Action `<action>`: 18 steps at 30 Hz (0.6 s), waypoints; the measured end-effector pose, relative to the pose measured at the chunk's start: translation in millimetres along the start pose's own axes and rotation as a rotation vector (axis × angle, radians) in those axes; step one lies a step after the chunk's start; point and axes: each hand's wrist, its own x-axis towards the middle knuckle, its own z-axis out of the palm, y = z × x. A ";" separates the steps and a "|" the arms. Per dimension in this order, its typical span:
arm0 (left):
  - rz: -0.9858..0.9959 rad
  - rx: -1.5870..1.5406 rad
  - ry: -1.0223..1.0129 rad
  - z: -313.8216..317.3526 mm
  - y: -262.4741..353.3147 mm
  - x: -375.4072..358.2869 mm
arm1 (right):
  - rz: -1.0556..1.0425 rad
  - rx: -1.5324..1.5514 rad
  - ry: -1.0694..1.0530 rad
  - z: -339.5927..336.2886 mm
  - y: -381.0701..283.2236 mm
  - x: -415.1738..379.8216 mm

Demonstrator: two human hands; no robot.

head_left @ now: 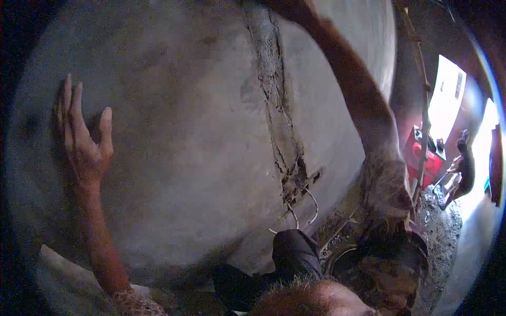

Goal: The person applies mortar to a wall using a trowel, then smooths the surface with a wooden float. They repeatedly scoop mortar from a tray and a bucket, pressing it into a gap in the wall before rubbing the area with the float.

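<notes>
My left hand [84,137] lies against the grey plastered wall [174,121] at the left, its fingers stretched and spread, with nothing held. The right arm reaches up across the wall, and my right hand [295,8] is partly visible at the dark top edge; its fingers and anything in them are hidden. Between the arms, a rough channel [274,79] cut into the plaster runs down to a broken hole [298,179]. Thin pale wires [314,205] curl out below that hole.
The top of a person's head [321,297] shows at the bottom edge. On the right are a wooden pole [424,95], a red object [432,166], a bright white panel [448,97], another person's limb [464,174] and rubble [440,231] on the ground.
</notes>
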 end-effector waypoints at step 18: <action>0.000 0.041 0.001 -3.4 2.3 -1.9 | 0.458 0.141 0.224 -28.4 -42.2 1.9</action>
